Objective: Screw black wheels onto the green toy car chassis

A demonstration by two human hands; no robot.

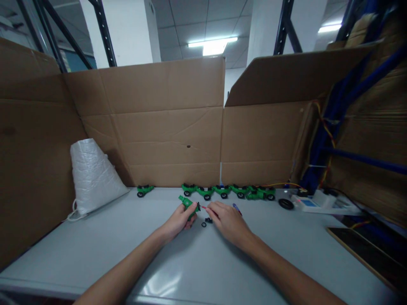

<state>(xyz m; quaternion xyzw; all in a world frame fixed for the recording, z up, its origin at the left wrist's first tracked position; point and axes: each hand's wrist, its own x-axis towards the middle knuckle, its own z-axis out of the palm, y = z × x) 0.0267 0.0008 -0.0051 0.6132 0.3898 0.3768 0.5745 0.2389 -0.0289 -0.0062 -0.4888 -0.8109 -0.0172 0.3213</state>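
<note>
My left hand [180, 220] is closed around a green toy vehicle body [186, 201], with a black part at its right end. My right hand [227, 221] pinches a thin red tool [204, 207] that points at that black part; whether it touches is too small to tell. Just behind my right hand shows a blue piece [237, 209], and I cannot make out whether it belongs to the same tool. On the table between the hands lie a small black ring-shaped wheel [204, 224] and a small black part [208, 220].
Several green toy vehicles [224, 192] line the back of the white table [127, 250], with one more [145, 190] farther left. A white wrapped bundle [93, 178] stands left. At right are a black ring [285, 204] and a power strip [329, 205]. Cardboard walls [165, 140] enclose the table.
</note>
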